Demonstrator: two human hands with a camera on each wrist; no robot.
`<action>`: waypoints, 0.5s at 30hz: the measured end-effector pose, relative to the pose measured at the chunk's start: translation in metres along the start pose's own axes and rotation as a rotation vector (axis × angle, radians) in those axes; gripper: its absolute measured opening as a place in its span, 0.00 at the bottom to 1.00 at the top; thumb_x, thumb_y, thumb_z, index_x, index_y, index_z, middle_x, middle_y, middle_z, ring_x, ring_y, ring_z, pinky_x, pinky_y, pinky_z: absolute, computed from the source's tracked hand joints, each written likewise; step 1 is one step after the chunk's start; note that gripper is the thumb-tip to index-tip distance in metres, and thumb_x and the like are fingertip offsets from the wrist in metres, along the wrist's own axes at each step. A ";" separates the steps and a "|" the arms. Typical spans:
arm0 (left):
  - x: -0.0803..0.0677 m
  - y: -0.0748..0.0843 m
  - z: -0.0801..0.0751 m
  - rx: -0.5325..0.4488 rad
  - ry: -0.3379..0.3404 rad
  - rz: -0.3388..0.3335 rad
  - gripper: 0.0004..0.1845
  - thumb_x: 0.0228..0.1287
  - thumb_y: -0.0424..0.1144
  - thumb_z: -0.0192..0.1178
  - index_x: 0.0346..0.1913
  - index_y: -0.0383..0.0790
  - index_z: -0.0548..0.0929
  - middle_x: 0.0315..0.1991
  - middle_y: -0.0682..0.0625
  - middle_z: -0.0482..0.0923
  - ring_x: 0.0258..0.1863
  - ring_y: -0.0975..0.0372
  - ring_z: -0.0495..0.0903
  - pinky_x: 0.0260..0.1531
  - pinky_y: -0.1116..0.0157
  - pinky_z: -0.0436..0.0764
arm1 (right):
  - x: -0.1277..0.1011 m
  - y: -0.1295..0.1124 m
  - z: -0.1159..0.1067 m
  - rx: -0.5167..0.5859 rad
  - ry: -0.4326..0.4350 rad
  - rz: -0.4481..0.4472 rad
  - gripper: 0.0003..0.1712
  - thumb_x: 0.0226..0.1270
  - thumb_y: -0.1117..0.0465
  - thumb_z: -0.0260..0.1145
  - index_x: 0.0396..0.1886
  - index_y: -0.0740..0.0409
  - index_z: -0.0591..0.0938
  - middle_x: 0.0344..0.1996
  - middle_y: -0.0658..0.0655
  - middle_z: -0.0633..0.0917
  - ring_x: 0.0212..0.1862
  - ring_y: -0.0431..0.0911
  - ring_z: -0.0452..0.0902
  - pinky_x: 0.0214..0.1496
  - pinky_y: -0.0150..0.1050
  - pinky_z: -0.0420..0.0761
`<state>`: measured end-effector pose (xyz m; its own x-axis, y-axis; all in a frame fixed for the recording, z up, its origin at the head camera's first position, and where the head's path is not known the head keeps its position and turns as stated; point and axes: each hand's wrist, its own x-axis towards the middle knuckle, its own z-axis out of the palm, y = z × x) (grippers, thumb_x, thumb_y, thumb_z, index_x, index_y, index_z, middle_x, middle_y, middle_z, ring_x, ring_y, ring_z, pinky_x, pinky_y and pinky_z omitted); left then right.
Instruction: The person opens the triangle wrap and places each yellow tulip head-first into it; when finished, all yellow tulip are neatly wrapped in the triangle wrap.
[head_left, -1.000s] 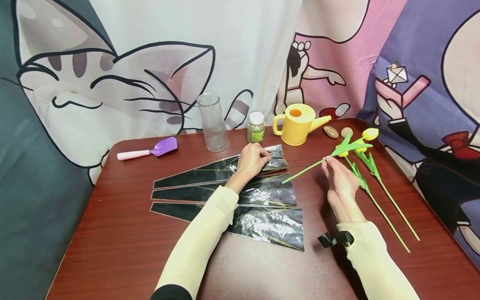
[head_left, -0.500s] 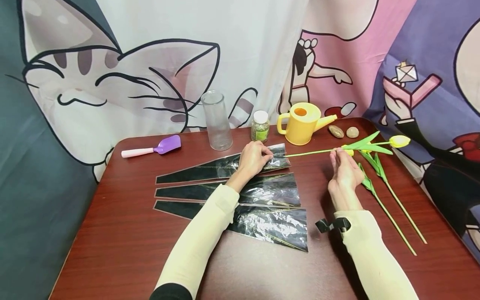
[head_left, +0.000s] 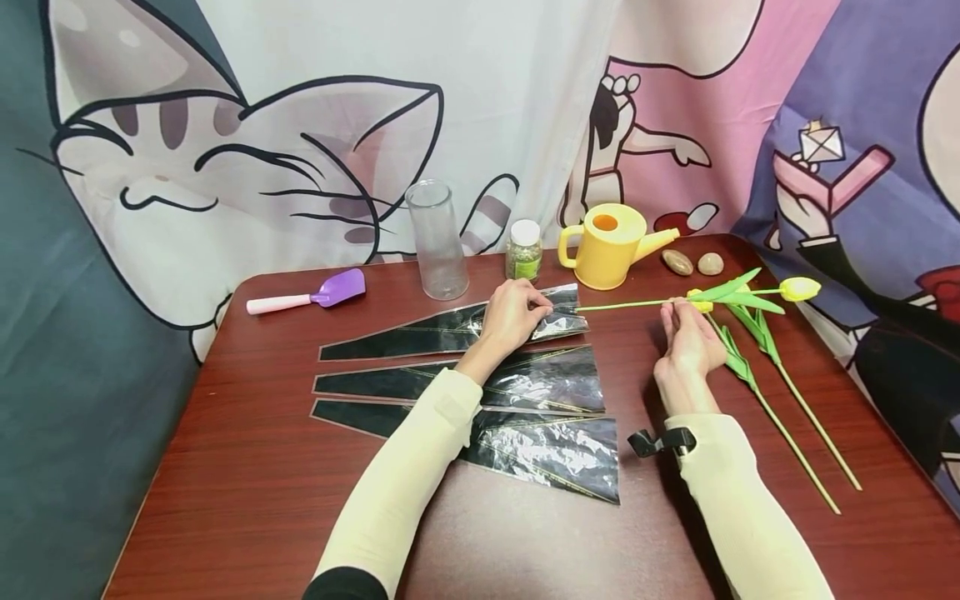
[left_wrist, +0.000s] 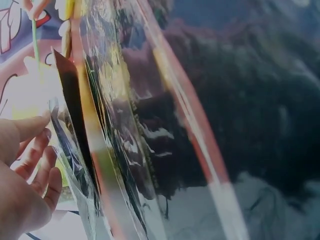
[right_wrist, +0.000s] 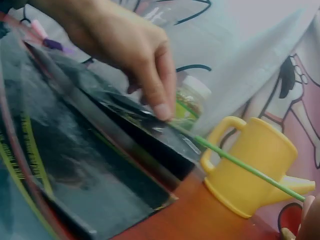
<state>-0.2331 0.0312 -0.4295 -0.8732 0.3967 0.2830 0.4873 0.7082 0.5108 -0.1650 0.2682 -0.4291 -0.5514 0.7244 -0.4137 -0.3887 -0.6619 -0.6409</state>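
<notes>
Three dark, tapered plastic flower sleeves lie side by side on the table. My left hand (head_left: 513,318) pinches the wide end of the farthest sleeve (head_left: 408,333); its mouth gapes in the right wrist view. A yellow tulip (head_left: 799,289) lies level in my right hand (head_left: 688,350), which pinches its green stem just below the leaves. The stem's cut end (right_wrist: 197,140) reaches the left fingertips at the sleeve's mouth; how far it goes in is hidden. The middle sleeve (head_left: 540,383) and nearest sleeve (head_left: 555,454) lie flat.
Two more tulips (head_left: 795,400) lie at the right. Along the back stand a clear glass vase (head_left: 438,250), a white-lidded jar (head_left: 523,250) and a yellow watering can (head_left: 606,250), with two stones (head_left: 677,262) beside it. A purple scoop (head_left: 339,288) lies at the back left.
My right hand has turned the tulip from slanting to level, its bloom swinging right and its stem end coming up to the farthest sleeve's mouth. The left hand has kept its pinch there.
</notes>
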 end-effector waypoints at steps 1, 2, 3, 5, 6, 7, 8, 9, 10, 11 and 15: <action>0.000 0.001 0.000 -0.002 -0.001 0.003 0.03 0.59 0.44 0.71 0.32 0.52 0.92 0.35 0.60 0.79 0.42 0.63 0.77 0.45 0.64 0.75 | -0.001 0.002 -0.001 -0.009 -0.005 -0.007 0.13 0.47 0.80 0.74 0.36 0.74 0.86 0.28 0.62 0.87 0.29 0.49 0.85 0.39 0.38 0.84; 0.000 0.002 -0.001 -0.006 -0.002 0.006 0.03 0.59 0.44 0.71 0.32 0.52 0.92 0.35 0.60 0.79 0.42 0.63 0.77 0.45 0.64 0.75 | -0.002 0.004 -0.001 -0.013 -0.010 -0.006 0.13 0.47 0.80 0.74 0.36 0.74 0.86 0.28 0.62 0.86 0.29 0.49 0.85 0.39 0.38 0.84; 0.000 0.002 -0.001 -0.007 -0.005 0.010 0.02 0.59 0.44 0.71 0.33 0.52 0.92 0.35 0.60 0.79 0.42 0.63 0.77 0.45 0.64 0.75 | -0.003 0.006 -0.002 -0.016 -0.015 -0.007 0.13 0.48 0.79 0.74 0.36 0.73 0.86 0.28 0.62 0.87 0.29 0.49 0.85 0.39 0.38 0.84; 0.000 0.003 -0.001 -0.007 -0.006 0.015 0.02 0.59 0.44 0.71 0.33 0.52 0.92 0.35 0.60 0.79 0.42 0.63 0.77 0.45 0.65 0.75 | -0.005 0.011 -0.002 -0.025 -0.027 -0.007 0.11 0.48 0.79 0.73 0.35 0.73 0.86 0.28 0.62 0.87 0.29 0.49 0.85 0.39 0.37 0.84; 0.000 0.004 -0.001 -0.006 -0.004 0.015 0.02 0.59 0.44 0.71 0.33 0.52 0.92 0.35 0.60 0.79 0.42 0.63 0.77 0.45 0.65 0.75 | -0.006 0.013 -0.002 -0.031 -0.036 -0.005 0.11 0.49 0.79 0.73 0.35 0.73 0.86 0.28 0.62 0.87 0.29 0.49 0.85 0.39 0.37 0.84; 0.001 0.004 -0.001 -0.006 -0.002 0.014 0.02 0.59 0.44 0.71 0.32 0.53 0.92 0.35 0.60 0.79 0.42 0.63 0.77 0.45 0.65 0.75 | -0.007 0.016 -0.002 -0.037 -0.046 -0.001 0.11 0.49 0.79 0.73 0.35 0.73 0.86 0.27 0.62 0.87 0.29 0.49 0.85 0.39 0.37 0.84; 0.001 0.004 -0.001 -0.008 -0.001 0.015 0.02 0.59 0.44 0.71 0.33 0.53 0.92 0.35 0.60 0.79 0.42 0.64 0.76 0.45 0.65 0.75 | -0.009 0.018 -0.001 -0.042 -0.056 0.004 0.11 0.50 0.79 0.73 0.36 0.74 0.86 0.27 0.62 0.86 0.29 0.49 0.85 0.39 0.37 0.84; 0.001 0.005 0.000 -0.008 -0.002 0.015 0.03 0.59 0.45 0.71 0.33 0.53 0.92 0.35 0.60 0.79 0.41 0.64 0.76 0.45 0.65 0.75 | -0.010 0.021 -0.001 -0.049 -0.064 0.008 0.11 0.50 0.79 0.73 0.36 0.74 0.86 0.26 0.62 0.87 0.28 0.49 0.85 0.39 0.37 0.84; 0.001 0.005 0.000 -0.011 -0.003 0.016 0.03 0.59 0.45 0.71 0.33 0.53 0.92 0.35 0.60 0.79 0.41 0.64 0.76 0.44 0.65 0.75 | -0.012 0.023 0.000 -0.057 -0.070 0.010 0.12 0.50 0.79 0.73 0.37 0.75 0.86 0.26 0.61 0.86 0.28 0.48 0.85 0.39 0.38 0.84; 0.001 0.006 0.001 -0.012 -0.004 0.017 0.03 0.60 0.45 0.70 0.33 0.53 0.92 0.35 0.61 0.79 0.41 0.64 0.76 0.44 0.66 0.75 | -0.013 0.026 0.000 -0.061 -0.074 0.014 0.12 0.51 0.79 0.73 0.37 0.75 0.86 0.26 0.61 0.86 0.28 0.48 0.85 0.39 0.38 0.84; 0.002 0.008 0.003 -0.009 -0.006 0.030 0.03 0.60 0.45 0.70 0.33 0.53 0.92 0.34 0.61 0.78 0.41 0.64 0.76 0.44 0.66 0.75 | -0.022 0.034 0.002 -0.066 -0.088 0.053 0.11 0.52 0.79 0.72 0.38 0.75 0.85 0.28 0.62 0.87 0.31 0.49 0.86 0.42 0.39 0.83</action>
<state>-0.2311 0.0394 -0.4272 -0.8584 0.4207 0.2935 0.5129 0.6906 0.5100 -0.1681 0.2296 -0.4404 -0.6337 0.6670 -0.3918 -0.3095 -0.6828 -0.6618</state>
